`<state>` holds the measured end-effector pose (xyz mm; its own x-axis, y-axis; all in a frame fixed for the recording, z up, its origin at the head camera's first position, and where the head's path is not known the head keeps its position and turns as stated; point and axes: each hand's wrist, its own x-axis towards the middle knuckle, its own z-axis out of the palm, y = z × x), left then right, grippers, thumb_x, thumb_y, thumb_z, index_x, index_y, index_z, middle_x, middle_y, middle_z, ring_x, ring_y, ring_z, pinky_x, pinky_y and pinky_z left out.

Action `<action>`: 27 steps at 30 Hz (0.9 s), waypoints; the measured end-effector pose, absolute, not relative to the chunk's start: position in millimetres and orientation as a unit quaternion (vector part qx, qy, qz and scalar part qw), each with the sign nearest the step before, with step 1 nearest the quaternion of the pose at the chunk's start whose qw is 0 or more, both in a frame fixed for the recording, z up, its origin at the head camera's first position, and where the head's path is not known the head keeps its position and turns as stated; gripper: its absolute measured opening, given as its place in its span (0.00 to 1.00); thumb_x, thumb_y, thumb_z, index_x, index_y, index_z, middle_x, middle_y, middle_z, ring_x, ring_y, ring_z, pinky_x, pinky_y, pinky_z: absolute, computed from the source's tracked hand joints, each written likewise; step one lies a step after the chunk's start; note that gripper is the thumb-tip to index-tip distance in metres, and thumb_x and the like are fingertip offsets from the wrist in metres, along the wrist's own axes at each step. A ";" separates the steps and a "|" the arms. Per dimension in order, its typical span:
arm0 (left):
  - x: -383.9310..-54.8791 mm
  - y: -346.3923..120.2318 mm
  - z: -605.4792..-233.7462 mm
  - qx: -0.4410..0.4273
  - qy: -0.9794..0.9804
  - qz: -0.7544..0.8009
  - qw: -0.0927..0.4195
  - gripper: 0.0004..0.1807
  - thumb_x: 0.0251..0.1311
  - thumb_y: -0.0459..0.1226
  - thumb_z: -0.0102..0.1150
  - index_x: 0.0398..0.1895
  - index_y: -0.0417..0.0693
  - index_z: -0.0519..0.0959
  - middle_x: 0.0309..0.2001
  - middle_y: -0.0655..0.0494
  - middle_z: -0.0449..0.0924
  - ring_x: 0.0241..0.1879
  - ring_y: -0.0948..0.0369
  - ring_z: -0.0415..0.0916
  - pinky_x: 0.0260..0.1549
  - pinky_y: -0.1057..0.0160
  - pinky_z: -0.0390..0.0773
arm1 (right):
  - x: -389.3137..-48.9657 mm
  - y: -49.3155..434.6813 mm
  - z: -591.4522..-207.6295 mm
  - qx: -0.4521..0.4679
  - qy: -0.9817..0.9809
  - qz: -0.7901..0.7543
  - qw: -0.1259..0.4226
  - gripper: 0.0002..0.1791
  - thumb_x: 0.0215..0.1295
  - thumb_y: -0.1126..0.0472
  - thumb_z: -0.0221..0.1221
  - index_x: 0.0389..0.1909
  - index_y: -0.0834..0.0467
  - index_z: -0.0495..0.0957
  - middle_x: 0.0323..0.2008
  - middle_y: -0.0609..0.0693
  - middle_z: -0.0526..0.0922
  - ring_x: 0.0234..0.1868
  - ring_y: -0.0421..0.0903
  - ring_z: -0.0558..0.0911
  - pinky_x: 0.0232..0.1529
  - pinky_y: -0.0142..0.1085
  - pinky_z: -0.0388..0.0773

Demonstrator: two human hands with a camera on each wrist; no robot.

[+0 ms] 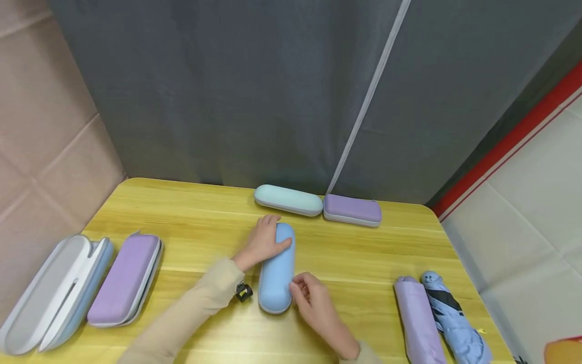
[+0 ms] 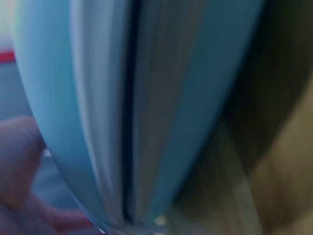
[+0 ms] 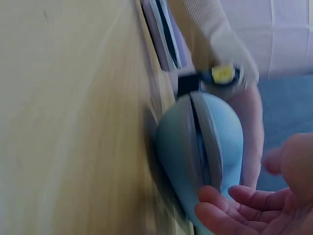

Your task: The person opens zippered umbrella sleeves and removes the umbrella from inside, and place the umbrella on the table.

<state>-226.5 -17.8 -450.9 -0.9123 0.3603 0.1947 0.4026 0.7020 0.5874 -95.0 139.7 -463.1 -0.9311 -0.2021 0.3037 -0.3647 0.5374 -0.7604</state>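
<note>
A long blue zippered case (image 1: pixel 278 270) with rounded ends lies lengthwise on the table in front of me. My left hand (image 1: pixel 263 240) grips its far end, the thumb across the top and the fingers at the far left side. At its near right side is my right hand (image 1: pixel 313 303), fingers loosely bent and fingertips by the edge. The right wrist view shows its fingers (image 3: pixel 222 215) close to the case (image 3: pixel 227 132), with the thumb apart from them. A dark gap runs along the zip seam in the left wrist view, where the case (image 2: pixel 54 98) looks blurred.
Left stand an opened blue case (image 1: pixel 50 298) with pale lining and a purple case (image 1: pixel 125 280). A mint case (image 1: pixel 288 199) and another purple case (image 1: pixel 352 210) lie along the back edge. To the right are folded umbrellas, lilac (image 1: pixel 418 318) and blue (image 1: pixel 459 323).
</note>
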 end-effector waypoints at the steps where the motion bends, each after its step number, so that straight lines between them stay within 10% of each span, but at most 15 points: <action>1: -220.2 -15.0 -449.6 -0.195 -0.928 -0.314 0.038 0.41 0.49 0.49 0.65 0.60 0.29 0.65 0.55 0.35 0.68 0.54 0.43 0.65 0.49 0.49 0.72 | -97.5 141.6 -463.1 0.160 -0.873 0.450 0.101 0.05 0.64 0.66 0.57 0.32 0.65 0.76 0.23 0.44 0.73 0.22 0.33 0.71 0.22 0.26 0.73; 9: -182.2 -1.7 -436.5 -0.139 -0.970 -0.193 0.042 0.60 0.32 0.60 0.70 0.64 0.29 0.58 0.58 0.36 0.63 0.53 0.45 0.63 0.36 0.47 0.74 | -117.0 154.7 -461.8 0.139 -0.877 0.442 0.131 0.07 0.53 0.79 0.53 0.31 0.69 0.76 0.21 0.50 0.77 0.20 0.35 0.72 0.20 0.27 0.73; 27: -161.3 1.6 -434.5 -0.120 -0.986 -0.098 0.069 0.53 0.30 0.64 0.68 0.46 0.23 0.70 0.30 0.44 0.66 0.25 0.54 0.70 0.14 0.62 0.72 | -122.2 159.4 -462.6 0.111 -0.886 0.439 0.104 0.06 0.54 0.78 0.54 0.32 0.69 0.77 0.22 0.49 0.77 0.22 0.37 0.74 0.22 0.28 0.74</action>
<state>-161.3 1.6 -434.5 -0.9620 0.2223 0.1588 0.2493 0.9521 0.1769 -122.2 159.4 -462.6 -0.9540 -0.1049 0.2810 -0.2871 0.5900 -0.7546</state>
